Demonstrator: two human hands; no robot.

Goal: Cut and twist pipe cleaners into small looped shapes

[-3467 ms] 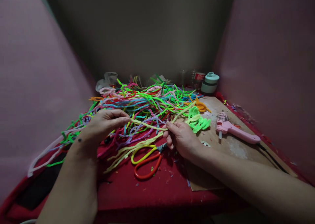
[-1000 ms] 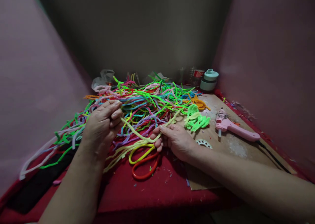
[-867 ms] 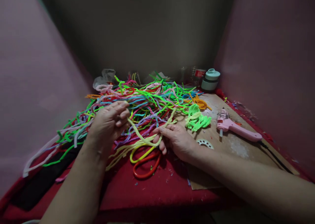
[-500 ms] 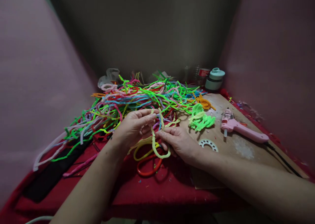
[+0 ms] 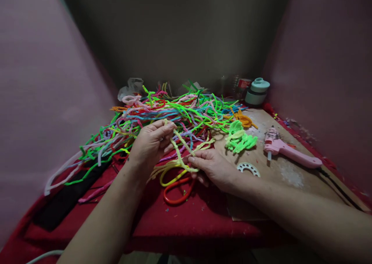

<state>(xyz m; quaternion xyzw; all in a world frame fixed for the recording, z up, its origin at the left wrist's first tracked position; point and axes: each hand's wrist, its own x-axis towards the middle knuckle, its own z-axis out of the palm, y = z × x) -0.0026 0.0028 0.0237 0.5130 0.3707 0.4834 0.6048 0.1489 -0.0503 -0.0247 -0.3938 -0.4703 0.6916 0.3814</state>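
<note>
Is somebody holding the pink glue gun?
No, the pink glue gun lies on the cardboard sheet, while the left hand and right hand both pinch a yellow pipe cleaner.

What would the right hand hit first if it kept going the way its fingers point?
Probably the left hand: the right hand, pinching a pale yellow fuzzy pipe cleaner, points across toward it. Depth is unclear.
</note>
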